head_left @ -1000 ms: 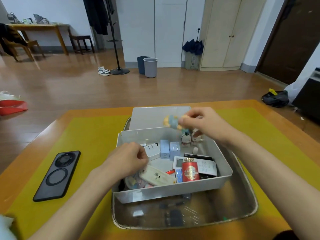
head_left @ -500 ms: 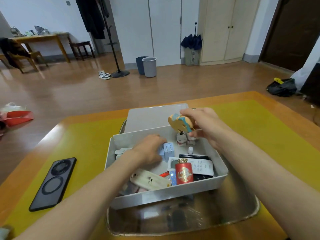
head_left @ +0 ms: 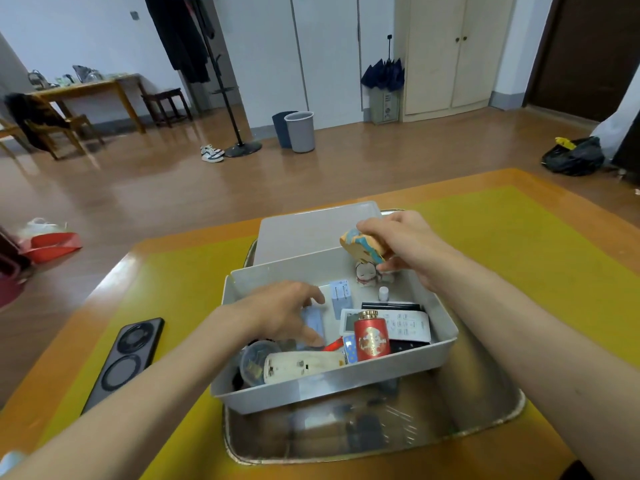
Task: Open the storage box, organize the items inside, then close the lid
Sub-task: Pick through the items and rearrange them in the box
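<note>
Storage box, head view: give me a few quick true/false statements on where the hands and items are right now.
1. The right hand holds a tan and blue toy above the storage box. True.
2. The lid is closed on the box. False: it lies behind the open box.
3. The red bottle stands upright inside the box. True.
4. The phone is inside the box. False: it lies on the yellow mat, left of the box.
5. The left hand is inside the box. True.
</note>
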The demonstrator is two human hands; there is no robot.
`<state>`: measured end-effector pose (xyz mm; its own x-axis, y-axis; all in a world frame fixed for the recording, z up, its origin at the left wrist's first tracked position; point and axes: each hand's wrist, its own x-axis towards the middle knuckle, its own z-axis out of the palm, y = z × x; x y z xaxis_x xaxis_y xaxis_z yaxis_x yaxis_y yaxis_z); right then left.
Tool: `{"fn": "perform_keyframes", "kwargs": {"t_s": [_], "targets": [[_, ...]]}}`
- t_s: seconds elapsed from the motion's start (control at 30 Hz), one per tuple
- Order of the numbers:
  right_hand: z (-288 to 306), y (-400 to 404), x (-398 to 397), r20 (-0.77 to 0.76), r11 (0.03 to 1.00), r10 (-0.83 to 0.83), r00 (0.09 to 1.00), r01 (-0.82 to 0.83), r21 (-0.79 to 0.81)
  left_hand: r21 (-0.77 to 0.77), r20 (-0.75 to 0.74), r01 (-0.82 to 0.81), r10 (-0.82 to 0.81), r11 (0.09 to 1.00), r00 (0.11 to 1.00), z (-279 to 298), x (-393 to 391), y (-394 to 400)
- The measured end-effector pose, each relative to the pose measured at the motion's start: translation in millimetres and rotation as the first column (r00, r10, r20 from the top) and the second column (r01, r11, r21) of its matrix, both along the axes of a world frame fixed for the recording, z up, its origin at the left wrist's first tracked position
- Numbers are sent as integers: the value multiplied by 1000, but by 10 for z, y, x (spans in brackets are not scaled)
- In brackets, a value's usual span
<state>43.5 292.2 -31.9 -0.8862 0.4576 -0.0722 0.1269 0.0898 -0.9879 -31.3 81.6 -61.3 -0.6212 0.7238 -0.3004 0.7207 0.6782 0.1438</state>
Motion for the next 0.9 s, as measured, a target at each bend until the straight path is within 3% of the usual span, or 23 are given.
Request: {"fn": "perform_keyframes", "kwargs": {"t_s": [0.1,0.23,0.43,0.6,0.77,0.9], "targets": [[3,20,3,0,1000,6,1000,-6,14,-26,12,-22,22,999,1000,26,-40,74],[6,55,0,-13,1000,-5,1000,5,6,178,-27,-48,54,983,998,10,-73,253],[-71,83,-14,-10,1000,-5,1000,6,19,232,-54,-65,79,971,995,-144,-44,476],[-195,45,-48,32,980,-9,999,2,197,391,-121,-114,174,913,977,-21,-57,196],[-334,-165,-150,82,753,26,996,-73,654,443,-249,-136,267,886,931,4,33,-159],[-448,-333,-292,99,608,84,992,-130,783,395,-246,-150,262,906,933,-79,22,-270]]}}
